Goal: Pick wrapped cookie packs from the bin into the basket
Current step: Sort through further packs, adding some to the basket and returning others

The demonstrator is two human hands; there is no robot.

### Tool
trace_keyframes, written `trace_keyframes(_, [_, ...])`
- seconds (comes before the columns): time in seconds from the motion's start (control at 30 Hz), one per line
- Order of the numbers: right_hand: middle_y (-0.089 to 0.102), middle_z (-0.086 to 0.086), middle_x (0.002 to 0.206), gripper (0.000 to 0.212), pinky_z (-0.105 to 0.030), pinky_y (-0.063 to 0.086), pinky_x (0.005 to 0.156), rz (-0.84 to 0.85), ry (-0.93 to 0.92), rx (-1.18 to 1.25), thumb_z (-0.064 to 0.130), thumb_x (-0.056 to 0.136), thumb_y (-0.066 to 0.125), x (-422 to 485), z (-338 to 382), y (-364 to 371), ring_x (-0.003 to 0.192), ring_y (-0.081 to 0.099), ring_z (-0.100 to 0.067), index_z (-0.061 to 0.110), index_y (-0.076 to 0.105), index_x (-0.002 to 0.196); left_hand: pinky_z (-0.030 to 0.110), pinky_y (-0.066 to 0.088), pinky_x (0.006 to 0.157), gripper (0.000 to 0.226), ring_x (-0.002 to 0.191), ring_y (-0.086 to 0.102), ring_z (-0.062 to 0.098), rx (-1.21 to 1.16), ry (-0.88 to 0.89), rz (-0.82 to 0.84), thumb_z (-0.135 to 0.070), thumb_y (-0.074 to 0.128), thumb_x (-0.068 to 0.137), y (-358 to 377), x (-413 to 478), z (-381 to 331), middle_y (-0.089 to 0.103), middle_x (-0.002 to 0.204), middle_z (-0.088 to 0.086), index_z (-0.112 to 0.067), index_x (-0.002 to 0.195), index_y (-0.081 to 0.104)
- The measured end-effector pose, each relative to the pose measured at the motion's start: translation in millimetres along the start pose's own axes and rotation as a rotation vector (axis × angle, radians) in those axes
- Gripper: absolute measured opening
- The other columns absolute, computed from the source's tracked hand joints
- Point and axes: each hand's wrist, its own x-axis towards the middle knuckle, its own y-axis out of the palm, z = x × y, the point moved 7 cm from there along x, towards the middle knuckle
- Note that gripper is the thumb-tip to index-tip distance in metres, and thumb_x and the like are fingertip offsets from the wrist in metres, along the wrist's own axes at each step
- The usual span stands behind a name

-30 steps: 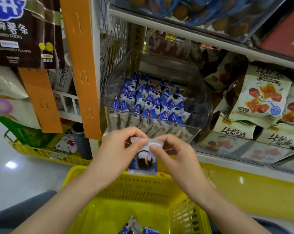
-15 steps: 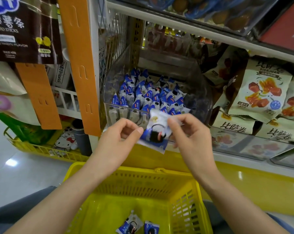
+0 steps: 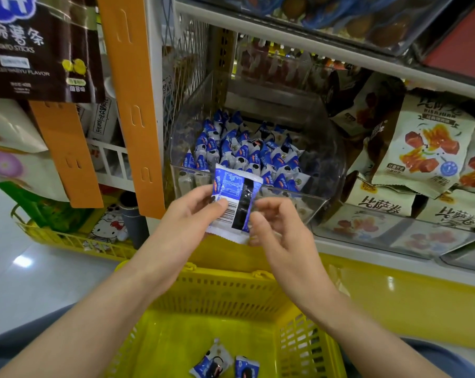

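Observation:
A blue and white wrapped cookie pack (image 3: 235, 203) is held up in front of the clear bin (image 3: 317, 197), its barcode side toward me. My left hand (image 3: 188, 216) pinches the pack's left edge between thumb and fingers. My right hand (image 3: 278, 227) touches its lower right corner with curled fingers. The bin holds several more blue cookie packs (image 3: 244, 154). Below my hands is the yellow basket (image 3: 222, 293), with two cookie packs (image 3: 222, 362) lying on its floor.
Green-white snack bags (image 3: 427, 148) fill the compartment to the right of the bin. An orange shelf post (image 3: 134, 105) and a dark potato-stick bag (image 3: 34, 47) hang at left. A second yellow basket (image 3: 67, 238) sits on the floor at left.
The pack has been flipped from its picture side to its barcode side and raised. My left hand now pinches it, where before my right hand held it.

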Motion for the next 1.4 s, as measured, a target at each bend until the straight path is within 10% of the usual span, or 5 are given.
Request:
trace_keyframes(0.23, [0.068, 0.000, 0.090, 0.009, -0.018, 0.052, 0.056, 0.068, 0.238, 0.375, 0.015, 0.089, 0.056, 5, -14, 8, 0.075, 0.066, -0.004, 0.012, 0.060, 0.096, 0.009, 0.046, 0.075, 0.036, 0.096, 0.058, -0.003, 0.374, 0.257, -0.115, -0.020, 0.058, 0.088, 0, -3, -15, 0.061, 0.108, -0.015, -0.031, 0.120, 0.047])
trace_keyframes(0.67, [0.068, 0.009, 0.082, 0.014, -0.021, 0.052, 0.068, 0.108, 0.107, 0.277, 0.010, 0.083, 0.062, 9, -18, 10, 0.077, 0.066, -0.004, 0.014, 0.050, 0.090, 0.022, 0.053, 0.082, 0.015, 0.091, 0.063, -0.003, 0.396, 0.272, -0.061, -0.022, 0.054, 0.089, 4, -6, -14, 0.067, 0.101, -0.012, -0.027, 0.103, 0.059])
trace_keyframes(0.83, [0.066, -0.009, 0.102, 0.019, -0.023, 0.055, 0.067, 0.120, 0.157, 0.280, 0.010, 0.088, 0.058, 11, -18, 14, 0.082, 0.066, -0.012, 0.011, 0.047, 0.102, 0.042, 0.051, 0.064, 0.018, 0.070, 0.063, 0.022, 0.596, 0.360, -0.094, -0.021, 0.045, 0.095, 1, -6, -20, 0.068, 0.078, -0.004, -0.027, 0.103, 0.060])
trace_keyframes(1.1, [0.052, 0.013, 0.095, 0.043, -0.009, 0.045, 0.069, 0.017, 0.094, 0.005, 0.026, 0.075, 0.073, 13, -13, 11, 0.076, 0.052, 0.010, 0.037, 0.039, 0.099, 0.025, 0.046, 0.092, 0.045, 0.104, 0.058, 0.003, 0.357, 0.122, 0.046, -0.050, 0.055, 0.076, 12, -9, -4, 0.062, 0.112, -0.009, -0.029, 0.117, 0.057])
trace_keyframes(1.4, [0.066, 0.014, 0.106, 0.032, -0.026, 0.050, 0.091, 0.080, 0.032, 0.157, 0.026, 0.080, 0.062, 19, -1, 11, 0.102, 0.061, -0.002, 0.024, 0.055, 0.112, 0.011, 0.049, 0.059, 0.018, 0.075, 0.067, 0.001, 0.046, 0.193, -0.094, -0.013, 0.048, 0.093, 0, 3, -17, 0.073, 0.084, -0.005, -0.021, 0.105, 0.059])
